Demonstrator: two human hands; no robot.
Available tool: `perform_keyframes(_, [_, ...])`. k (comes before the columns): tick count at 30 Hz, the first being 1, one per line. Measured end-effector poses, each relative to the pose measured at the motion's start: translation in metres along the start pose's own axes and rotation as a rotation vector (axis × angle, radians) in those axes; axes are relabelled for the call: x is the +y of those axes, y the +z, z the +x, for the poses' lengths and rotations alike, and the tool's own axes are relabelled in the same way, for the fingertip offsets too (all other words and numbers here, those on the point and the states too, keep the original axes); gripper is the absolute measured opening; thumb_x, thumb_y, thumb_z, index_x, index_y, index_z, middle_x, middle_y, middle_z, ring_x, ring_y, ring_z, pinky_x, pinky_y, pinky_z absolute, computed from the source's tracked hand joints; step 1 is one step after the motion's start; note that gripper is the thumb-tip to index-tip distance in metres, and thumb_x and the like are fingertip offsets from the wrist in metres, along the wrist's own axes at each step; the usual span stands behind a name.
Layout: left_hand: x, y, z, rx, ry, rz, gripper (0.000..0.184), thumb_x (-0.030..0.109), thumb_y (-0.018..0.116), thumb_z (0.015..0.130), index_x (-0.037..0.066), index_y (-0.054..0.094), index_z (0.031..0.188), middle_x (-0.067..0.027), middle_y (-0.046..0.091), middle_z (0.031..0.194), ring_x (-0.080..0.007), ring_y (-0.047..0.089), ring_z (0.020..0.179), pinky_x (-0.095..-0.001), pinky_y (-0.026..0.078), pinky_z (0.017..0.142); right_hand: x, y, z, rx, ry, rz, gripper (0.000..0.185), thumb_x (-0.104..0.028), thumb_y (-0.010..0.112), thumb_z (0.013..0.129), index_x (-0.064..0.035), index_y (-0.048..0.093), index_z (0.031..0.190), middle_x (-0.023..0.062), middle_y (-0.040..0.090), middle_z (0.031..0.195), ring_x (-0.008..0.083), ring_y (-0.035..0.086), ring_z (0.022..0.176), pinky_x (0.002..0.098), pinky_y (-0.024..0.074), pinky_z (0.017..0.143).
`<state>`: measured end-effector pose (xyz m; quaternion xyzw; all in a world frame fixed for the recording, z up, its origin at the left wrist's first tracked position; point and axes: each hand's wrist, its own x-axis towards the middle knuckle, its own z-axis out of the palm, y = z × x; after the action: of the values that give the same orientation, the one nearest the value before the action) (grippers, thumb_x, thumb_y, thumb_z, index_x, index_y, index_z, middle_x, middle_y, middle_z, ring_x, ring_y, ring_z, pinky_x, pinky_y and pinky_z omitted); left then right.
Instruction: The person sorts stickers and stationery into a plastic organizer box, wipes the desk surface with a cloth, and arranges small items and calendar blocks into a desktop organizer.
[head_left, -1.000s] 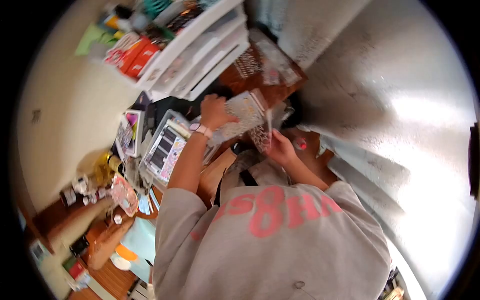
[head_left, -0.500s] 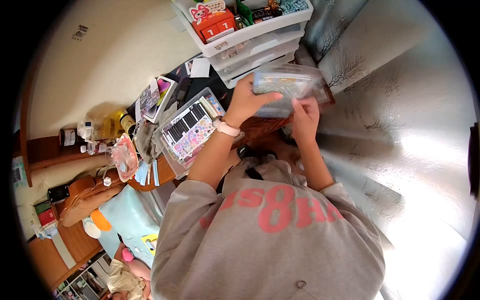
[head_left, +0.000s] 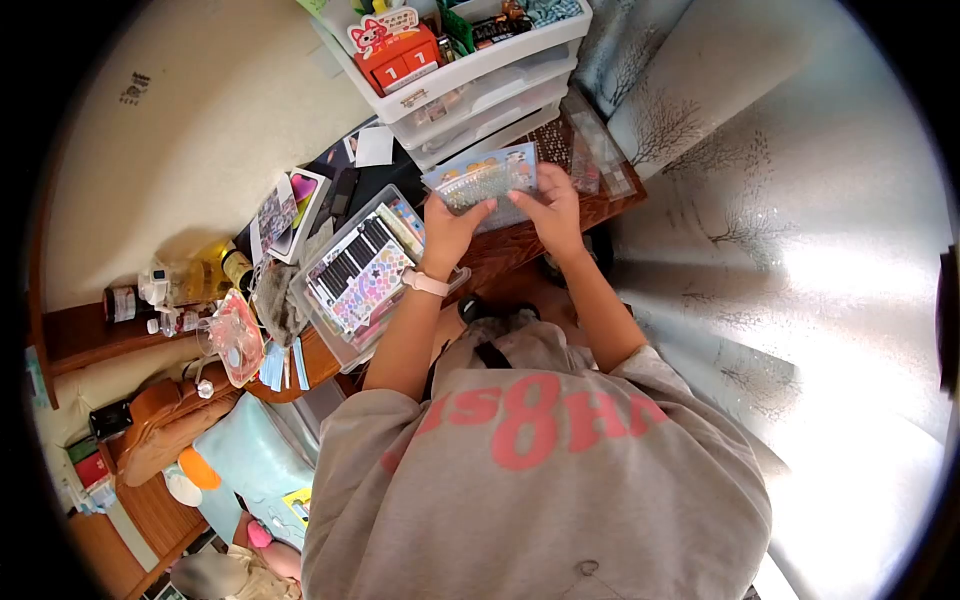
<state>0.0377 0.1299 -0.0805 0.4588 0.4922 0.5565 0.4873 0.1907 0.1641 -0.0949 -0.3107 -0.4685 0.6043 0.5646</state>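
Note:
A small stack of sticker sheets (head_left: 488, 182), with cartoon figures along the top and rows of tiny dots below, is held up over the front of the desk. My left hand (head_left: 452, 232) grips the stack's left side, thumb on its face; a pale pink watch is on that wrist. My right hand (head_left: 553, 212) holds the right side, thumb also on the front and fingers behind. To the left of my hands stands a clear plastic box (head_left: 347, 352) with more sheets inside, a colourful dotted sticker sheet (head_left: 372, 287) on top.
White drawers (head_left: 480, 90) topped with small goods, including a red box (head_left: 400, 62), stand at the back. Clear plastic packaging (head_left: 607, 160) lies at the desk's right end. A silver curtain (head_left: 720, 200) hangs on the right. Another person (head_left: 255, 575) is at lower left.
The sheets have come left and nearer, now facing me and sharp. My right hand has shifted from the blurred clear plastic to the stack's right edge. The view has shifted slightly.

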Motion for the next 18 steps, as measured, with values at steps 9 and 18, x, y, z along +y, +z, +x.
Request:
perform_keyframes(9, [-0.048,0.004,0.0,0.024,0.093,0.256,0.061,0.002,0.072,0.063,0.001,0.041,0.115,-0.012,0.054,0.1,-0.021,0.054,0.091,-0.0302,0.044,0.079,0.039,-0.03,-0.003,-0.176,0.203,-0.361,0.018,-0.005,0.066,0.072,-0.0002,0.06,0.088,0.0032,0.06,0.084,0.0108,0.054,0.079,0.0252,0.044,0.071])
perform_keyframes(18, [0.012,-0.001,-0.013,-0.106,-0.022,0.176,0.038,0.011,0.072,0.068,-0.002,0.051,0.098,-0.0066,0.06,0.086,-0.0124,0.054,0.076,-0.0249,0.043,0.067,-0.018,-0.013,-0.017,-0.01,0.275,-0.001,0.031,-0.004,0.066,0.073,0.0047,0.056,0.101,0.0061,0.06,0.094,0.0137,0.055,0.082,0.0264,0.0437,0.074])
